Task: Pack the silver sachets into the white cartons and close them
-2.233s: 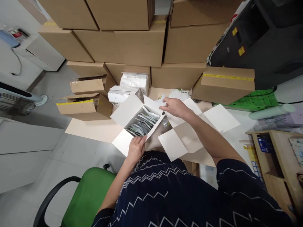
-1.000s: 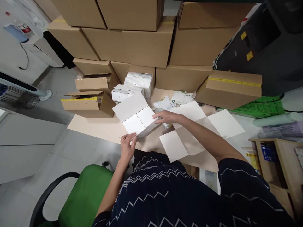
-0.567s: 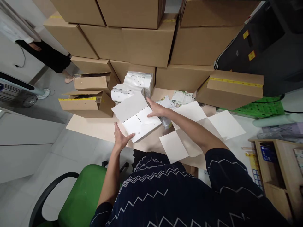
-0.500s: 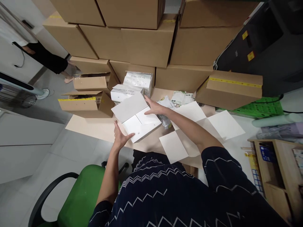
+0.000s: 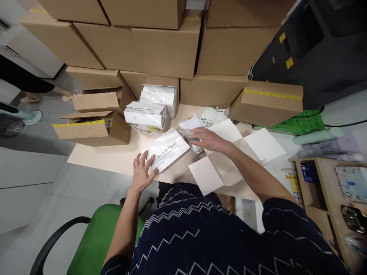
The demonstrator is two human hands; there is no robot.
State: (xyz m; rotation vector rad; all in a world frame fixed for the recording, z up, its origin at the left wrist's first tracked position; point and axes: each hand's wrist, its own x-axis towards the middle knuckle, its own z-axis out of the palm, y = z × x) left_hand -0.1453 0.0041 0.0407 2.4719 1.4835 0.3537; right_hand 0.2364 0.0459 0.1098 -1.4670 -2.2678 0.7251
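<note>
My left hand (image 5: 142, 172) lies on the lower left corner of a white flattened-looking box (image 5: 172, 147) printed "Su-per Meal", its fingers spread. To the right, my right hand (image 5: 210, 139) hovers over or touches clear plastic packets (image 5: 191, 123), fingers stretched out and partly apart; contact cannot be made out. An unfolded white carton (image 5: 202, 176) lies under my right forearm, its flaps spread out. Behind the white box, two white Su-per Meal boxes stand upright: a front one (image 5: 145, 119) with avocado pictures and a rear one (image 5: 160, 95).
Brown cardboard boxes (image 5: 166, 49) are stacked along the back. Two opened brown boxes (image 5: 83, 133) stand at the left, another brown box (image 5: 269, 105) at the right. Green-white sachets (image 5: 212, 115) lie mid-table. A green chair (image 5: 100, 233) is at lower left, a wooden shelf (image 5: 318, 179) at right.
The white box's raised flap has come down, and its printed face now shows. My right hand has left that box and moved right to the plastic packets. The view has shifted slightly.
</note>
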